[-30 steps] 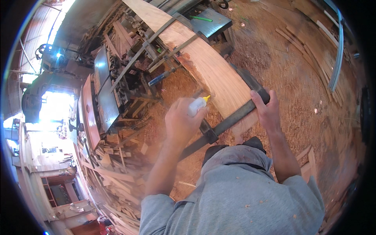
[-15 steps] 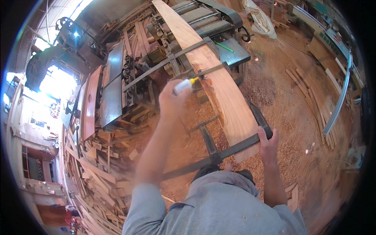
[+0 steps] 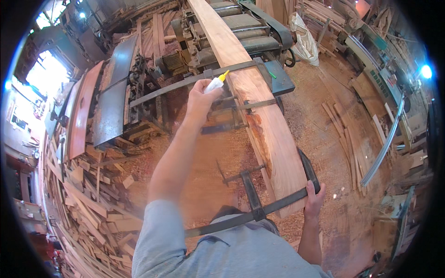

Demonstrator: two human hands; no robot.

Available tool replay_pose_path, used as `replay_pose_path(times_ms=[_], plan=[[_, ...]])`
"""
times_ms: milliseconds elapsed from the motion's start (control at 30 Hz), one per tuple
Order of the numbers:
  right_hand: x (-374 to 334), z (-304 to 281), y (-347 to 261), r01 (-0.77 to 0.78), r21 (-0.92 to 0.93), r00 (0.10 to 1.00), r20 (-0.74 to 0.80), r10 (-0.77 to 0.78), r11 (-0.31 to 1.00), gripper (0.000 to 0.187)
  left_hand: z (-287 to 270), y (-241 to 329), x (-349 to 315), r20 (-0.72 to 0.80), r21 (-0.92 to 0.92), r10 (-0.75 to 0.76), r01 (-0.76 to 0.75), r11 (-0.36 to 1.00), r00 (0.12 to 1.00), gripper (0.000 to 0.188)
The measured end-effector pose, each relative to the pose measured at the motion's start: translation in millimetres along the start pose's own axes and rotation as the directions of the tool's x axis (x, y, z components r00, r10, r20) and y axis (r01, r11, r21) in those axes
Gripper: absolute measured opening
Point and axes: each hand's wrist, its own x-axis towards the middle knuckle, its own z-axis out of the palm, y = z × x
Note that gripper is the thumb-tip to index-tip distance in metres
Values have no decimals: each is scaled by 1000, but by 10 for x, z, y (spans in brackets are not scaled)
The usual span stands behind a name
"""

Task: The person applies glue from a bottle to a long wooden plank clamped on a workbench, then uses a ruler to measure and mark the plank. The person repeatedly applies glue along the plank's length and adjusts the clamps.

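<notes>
My left hand [image 3: 202, 98] is closed round a small white squeeze bottle [image 3: 214, 85] with a yellow pointed nozzle. Its tip points away from me, close to the left edge of a long wooden board [image 3: 278, 139] and just short of the far bar clamp [image 3: 185, 84]. Rough, darker wood runs along that edge. A second clamp [image 3: 260, 104] crosses the board at mid-length. Across the near end lies another bar clamp [image 3: 236, 222], and my right hand [image 3: 314, 200] grips it at its right end, beside the board's edge.
Beyond the board's middle stands a machine with rollers [image 3: 250, 32], with a green stick-like piece [image 3: 272, 75] on its dark side plate. Scrap wood [image 3: 92, 204] is heaped at left. Wood shavings cover the floor [image 3: 320, 111], and long strips [image 3: 345, 139] lie at right.
My left hand has carried the bottle farther along the board, from the middle clamp toward the far one. My right hand keeps its grip on the near clamp. The whole view has shifted.
</notes>
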Motion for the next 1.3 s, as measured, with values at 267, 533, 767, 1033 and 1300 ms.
replay_pose_path(times_ms=[267, 533, 767, 1033, 1300], plan=[[-22, 2, -30, -6, -29, 1000, 3, 6, 1000, 29, 544, 256, -689, 623, 242, 286, -526, 815, 728, 43], [-30, 66, -56, -19, 84, 1000, -18, 20, 996, 30, 865, 122, -922, 736, 310, 202, -587, 747, 646, 39], [9, -71, 53, -35, -95, 999, 20, 37, 995, 32, 889, 154, -938, 742, 371, 124, -558, 742, 658, 45], [665, -462, -329, 1, -80, 990, 142, 10, 997, 42, 147, 375, -735, 288, 373, 531, -604, 704, 797, 39], [2668, 1554, -1555, 364, -109, 833, 482, -271, 925, 57, -706, -1161, -210, -115, 379, -87, 125, 917, 989, 51]])
